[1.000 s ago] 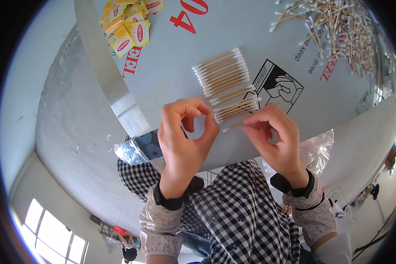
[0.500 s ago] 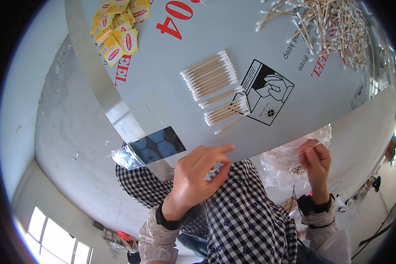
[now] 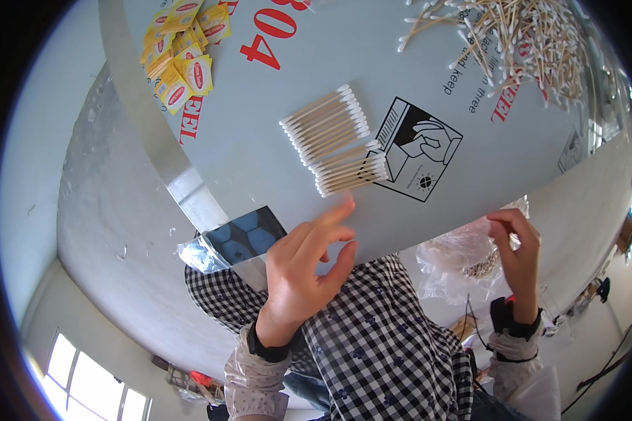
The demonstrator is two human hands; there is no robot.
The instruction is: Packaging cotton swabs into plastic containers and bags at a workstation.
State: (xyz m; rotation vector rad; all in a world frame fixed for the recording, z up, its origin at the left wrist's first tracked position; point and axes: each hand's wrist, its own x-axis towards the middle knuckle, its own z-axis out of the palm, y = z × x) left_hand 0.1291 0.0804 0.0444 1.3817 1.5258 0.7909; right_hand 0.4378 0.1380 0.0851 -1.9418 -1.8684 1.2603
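Note:
A row of cotton swabs (image 3: 324, 126) lies side by side on the grey table, with a second small group (image 3: 351, 172) just nearer to me. My left hand (image 3: 305, 263) is over the table's front edge, fingers apart and holding nothing. Its slightly blurred index fingertip is close to the nearest swab; whether it touches cannot be told. My right hand (image 3: 518, 245) is beyond the front edge, beside a clear plastic bag (image 3: 446, 256) with swabs visible inside. Its thumb and index finger are bent with a slight gap, and no swab shows between them.
A loose heap of cotton swabs (image 3: 541, 52) covers the far right of the table. Yellow-and-white printed packets (image 3: 182, 67) are piled at the far left. A dark blue patterned card (image 3: 249, 235) is by the front left edge, beside crumpled clear film (image 3: 202, 256).
The nearer swabs now lie closer together and closer to the main row. My left hand shifted slightly left, its index finger stretching forward. The pale stick in my right fingers no longer shows.

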